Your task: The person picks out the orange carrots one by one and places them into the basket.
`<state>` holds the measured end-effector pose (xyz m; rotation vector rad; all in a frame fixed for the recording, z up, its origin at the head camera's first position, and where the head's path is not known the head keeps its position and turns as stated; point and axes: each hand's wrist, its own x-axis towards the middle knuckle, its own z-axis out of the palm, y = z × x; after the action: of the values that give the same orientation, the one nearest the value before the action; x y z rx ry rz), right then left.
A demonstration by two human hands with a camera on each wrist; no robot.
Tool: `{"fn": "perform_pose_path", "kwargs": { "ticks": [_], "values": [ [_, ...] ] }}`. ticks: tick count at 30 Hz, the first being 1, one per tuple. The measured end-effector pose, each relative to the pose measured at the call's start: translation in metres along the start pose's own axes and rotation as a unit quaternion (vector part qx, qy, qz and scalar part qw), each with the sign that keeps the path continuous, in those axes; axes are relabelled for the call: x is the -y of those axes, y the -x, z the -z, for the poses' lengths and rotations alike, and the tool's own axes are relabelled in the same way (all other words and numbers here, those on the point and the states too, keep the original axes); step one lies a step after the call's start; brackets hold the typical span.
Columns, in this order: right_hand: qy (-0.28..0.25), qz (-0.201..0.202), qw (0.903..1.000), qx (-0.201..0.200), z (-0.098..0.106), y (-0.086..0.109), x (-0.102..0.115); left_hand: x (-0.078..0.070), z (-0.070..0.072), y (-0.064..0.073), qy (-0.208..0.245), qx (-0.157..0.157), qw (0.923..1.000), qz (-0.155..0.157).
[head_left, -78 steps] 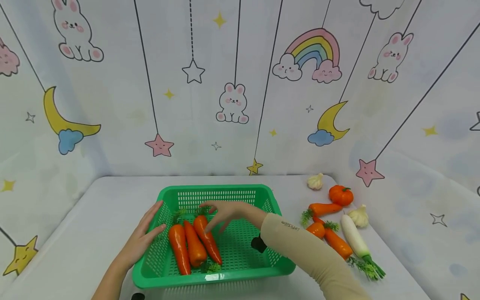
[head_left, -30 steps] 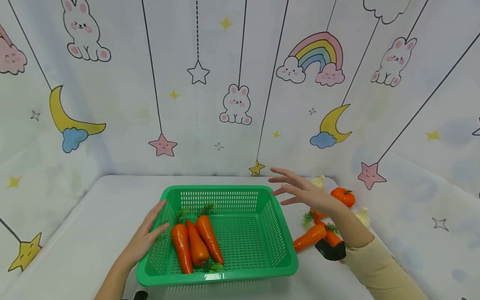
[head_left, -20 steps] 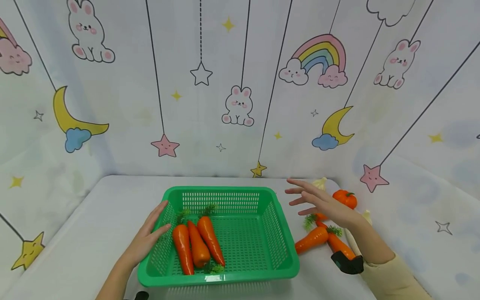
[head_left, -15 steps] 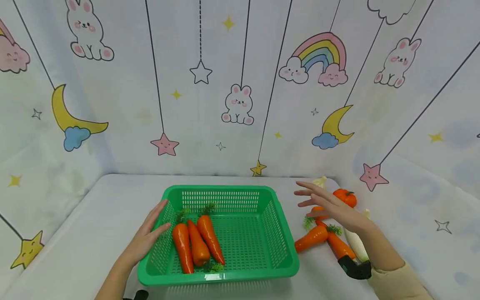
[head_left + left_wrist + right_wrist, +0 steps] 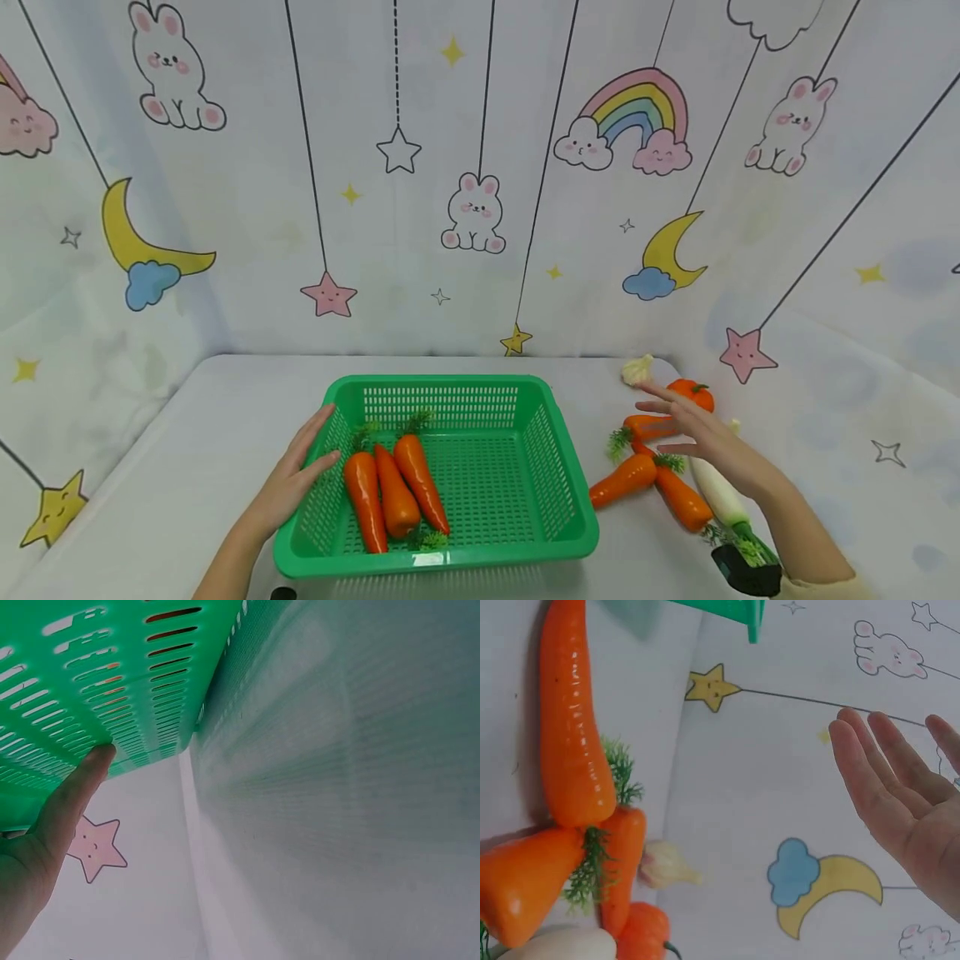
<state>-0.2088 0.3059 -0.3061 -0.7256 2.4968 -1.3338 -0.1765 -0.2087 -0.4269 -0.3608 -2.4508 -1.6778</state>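
My left hand (image 5: 288,475) rests with straight fingers at the left rim of a green slotted plastic basket (image 5: 495,475); in the left wrist view a straight digit lies against its outer wall. Three carrots lie side by side in the basket's left half: a left one (image 5: 365,500), a middle one (image 5: 396,496) and a right one (image 5: 422,479). My right hand (image 5: 705,437), fingers spread and holding nothing, hovers over vegetables right of the basket. Below it are a carrot by the basket (image 5: 624,480), another carrot (image 5: 682,498), a third, partly covered carrot (image 5: 647,427) and a white radish (image 5: 716,492).
A garlic bulb (image 5: 636,370) and a round orange vegetable with a green stem (image 5: 693,392) sit at the table's back right. The white table (image 5: 202,450) extends left of the basket. A cartoon-printed curtain (image 5: 405,250) stands behind it.
My right hand has left the carrots in the basket, passed over the right rim and moved right and lower over the vegetables. My left hand has stayed at the basket's left rim.
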Motion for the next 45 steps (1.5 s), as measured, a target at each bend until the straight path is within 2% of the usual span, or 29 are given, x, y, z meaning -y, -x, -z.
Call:
{"fn": "perform_pose_path", "kwargs": {
  "ticks": [4,10,16,21,26,32,40,45],
  "values": [
    [-0.001,-0.018,0.9997,-0.015,0.002,0.006,-0.011,0.002,0.000,0.000,-0.002,-0.001,1.0000,0.002],
    [0.013,-0.017,0.9982,-0.056,0.001,0.012,-0.029,0.003,-0.001,0.000,0.002,-0.002,1.0000,0.007],
    [0.016,-0.072,0.9937,-0.085,-0.001,0.023,-0.043,0.005,-0.005,-0.001,0.009,-0.003,0.9999,0.007],
    [0.013,-0.093,0.9896,-0.109,-0.001,0.032,-0.058,0.009,-0.006,-0.002,0.008,-0.002,0.9999,0.008],
    [0.007,-0.127,0.9836,-0.128,-0.002,0.033,-0.068,0.006,-0.005,0.000,0.005,-0.005,1.0000,0.002],
    [0.027,-0.154,0.9756,-0.154,-0.006,0.034,-0.083,0.004,-0.004,0.000,-0.006,-0.008,0.9999,-0.001],
    [0.023,-0.237,0.9604,-0.145,-0.011,0.042,-0.101,0.001,-0.002,-0.002,-0.016,0.000,0.9999,0.003],
    [0.039,-0.263,0.9536,-0.142,-0.016,0.043,-0.108,0.003,0.001,-0.001,-0.041,0.004,0.9991,-0.009]
  ]
}}
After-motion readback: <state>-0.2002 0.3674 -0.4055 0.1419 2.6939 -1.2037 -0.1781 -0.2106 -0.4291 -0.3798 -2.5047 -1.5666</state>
